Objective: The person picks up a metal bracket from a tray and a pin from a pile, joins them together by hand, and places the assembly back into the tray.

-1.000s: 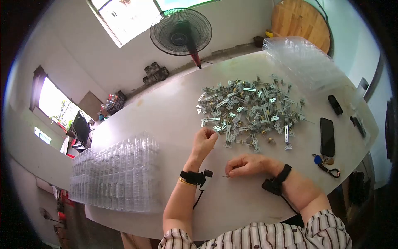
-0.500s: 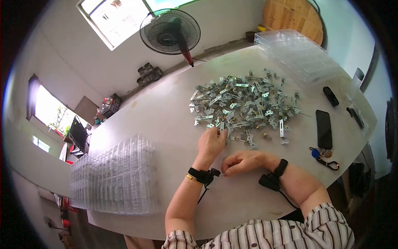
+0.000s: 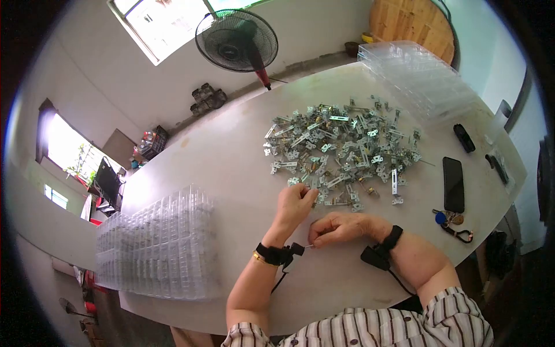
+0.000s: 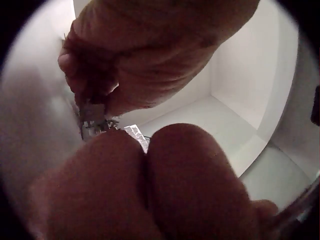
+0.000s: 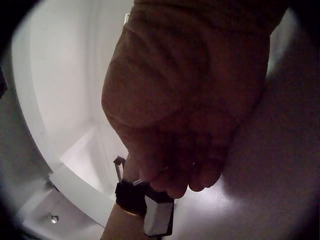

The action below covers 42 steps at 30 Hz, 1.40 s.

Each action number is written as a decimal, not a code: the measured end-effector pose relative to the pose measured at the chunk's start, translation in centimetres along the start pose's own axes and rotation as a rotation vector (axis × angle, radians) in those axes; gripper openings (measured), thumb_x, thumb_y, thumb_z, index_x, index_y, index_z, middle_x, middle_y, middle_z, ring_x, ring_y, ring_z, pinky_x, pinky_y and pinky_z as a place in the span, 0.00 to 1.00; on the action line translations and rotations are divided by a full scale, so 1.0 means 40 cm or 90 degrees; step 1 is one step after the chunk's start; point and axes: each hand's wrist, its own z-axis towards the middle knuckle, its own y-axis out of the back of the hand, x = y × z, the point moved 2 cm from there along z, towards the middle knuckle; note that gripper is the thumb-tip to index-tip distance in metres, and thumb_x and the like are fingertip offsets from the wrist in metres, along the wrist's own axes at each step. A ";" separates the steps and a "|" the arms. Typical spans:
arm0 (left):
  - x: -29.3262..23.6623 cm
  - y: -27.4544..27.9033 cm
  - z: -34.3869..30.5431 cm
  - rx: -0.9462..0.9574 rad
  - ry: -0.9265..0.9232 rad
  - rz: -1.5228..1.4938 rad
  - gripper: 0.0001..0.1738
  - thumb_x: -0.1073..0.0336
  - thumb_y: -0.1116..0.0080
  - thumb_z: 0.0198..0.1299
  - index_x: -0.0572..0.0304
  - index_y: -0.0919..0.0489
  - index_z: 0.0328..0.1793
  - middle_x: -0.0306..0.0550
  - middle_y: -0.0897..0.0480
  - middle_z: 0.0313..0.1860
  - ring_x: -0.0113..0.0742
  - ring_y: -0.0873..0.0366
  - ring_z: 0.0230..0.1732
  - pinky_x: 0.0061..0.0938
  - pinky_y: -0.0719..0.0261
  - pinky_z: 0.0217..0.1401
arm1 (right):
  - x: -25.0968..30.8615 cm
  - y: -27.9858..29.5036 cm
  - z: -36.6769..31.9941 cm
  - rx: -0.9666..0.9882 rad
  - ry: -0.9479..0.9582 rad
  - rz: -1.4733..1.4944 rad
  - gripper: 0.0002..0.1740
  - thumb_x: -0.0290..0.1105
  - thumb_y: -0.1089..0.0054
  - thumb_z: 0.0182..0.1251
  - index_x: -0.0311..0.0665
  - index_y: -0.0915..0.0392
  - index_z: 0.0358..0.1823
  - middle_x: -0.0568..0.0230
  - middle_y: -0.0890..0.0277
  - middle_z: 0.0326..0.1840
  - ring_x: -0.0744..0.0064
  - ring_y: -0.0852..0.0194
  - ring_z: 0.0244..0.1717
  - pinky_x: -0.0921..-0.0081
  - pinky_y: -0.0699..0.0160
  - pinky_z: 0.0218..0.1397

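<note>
At the near left edge of a pile of small metal brackets (image 3: 347, 150), the left hand (image 3: 295, 207) pinches a small metal bracket piece between thumb and fingers. That metal piece (image 4: 94, 117) shows at the fingertips of the left hand (image 4: 150, 55) in the left wrist view. Just to its right and nearer the body, the right hand (image 3: 341, 227) has its fingers curled and holds a thin metal pin (image 3: 309, 246) that sticks out to the left. Seen from the palm side, the right hand (image 5: 185, 95) mostly hides what it holds.
Clear plastic trays (image 3: 159, 246) are stacked at the left of the table, and more trays (image 3: 419, 81) at the far right. On the right lie a phone (image 3: 454, 184), keys (image 3: 450, 218) and a black object (image 3: 463, 137). A fan (image 3: 237, 41) stands beyond the table.
The left hand has moved right, closer to the right hand and along the pile's near edge. It has drawn slightly back towards the body in the last half second. The right hand has barely moved.
</note>
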 end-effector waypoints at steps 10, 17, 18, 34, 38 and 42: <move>0.037 0.072 -0.073 0.081 0.039 -0.171 0.16 0.59 0.36 0.64 0.68 0.17 0.34 0.35 0.22 0.23 0.20 0.29 0.27 0.24 0.29 0.28 | -0.006 0.000 -0.001 0.004 0.014 0.015 0.12 0.38 0.39 0.71 0.35 0.19 0.42 0.73 0.21 0.37 0.82 0.28 0.42 0.78 0.28 0.49; 0.052 0.085 -0.073 0.071 0.054 -0.005 0.17 0.58 0.36 0.62 0.71 0.18 0.40 0.40 0.20 0.25 0.24 0.26 0.29 0.24 0.26 0.33 | -0.005 0.005 -0.003 -0.005 0.007 0.069 0.11 0.37 0.38 0.72 0.35 0.19 0.43 0.71 0.20 0.40 0.81 0.26 0.44 0.79 0.27 0.52; 0.053 0.083 -0.073 0.071 0.054 -0.005 0.17 0.58 0.36 0.62 0.71 0.18 0.40 0.40 0.20 0.25 0.24 0.26 0.29 0.24 0.26 0.33 | -0.003 0.005 -0.003 -0.005 0.007 0.070 0.11 0.37 0.38 0.72 0.35 0.19 0.43 0.71 0.20 0.40 0.81 0.26 0.44 0.79 0.27 0.52; 0.020 0.082 -0.081 0.073 0.082 -0.399 0.14 0.60 0.46 0.73 0.66 0.20 0.47 0.37 0.22 0.30 0.25 0.23 0.30 0.22 0.24 0.33 | 0.003 0.009 -0.005 -0.171 0.048 0.165 0.10 0.37 0.45 0.79 0.37 0.23 0.44 0.70 0.20 0.36 0.79 0.22 0.38 0.77 0.22 0.45; 0.034 0.080 -0.109 0.141 0.139 -0.568 0.16 0.57 0.45 0.74 0.65 0.19 0.46 0.39 0.23 0.29 0.27 0.24 0.25 0.22 0.25 0.26 | 0.015 0.003 -0.002 -0.309 0.081 0.203 0.10 0.36 0.49 0.80 0.37 0.26 0.45 0.70 0.23 0.29 0.80 0.23 0.29 0.80 0.23 0.34; 0.063 0.074 -0.128 0.141 0.191 -0.626 0.17 0.56 0.44 0.73 0.66 0.19 0.43 0.39 0.23 0.29 0.25 0.27 0.20 0.19 0.29 0.22 | 0.021 -0.025 0.003 -0.347 0.081 0.163 0.10 0.36 0.49 0.80 0.37 0.27 0.46 0.70 0.23 0.27 0.80 0.24 0.26 0.80 0.24 0.30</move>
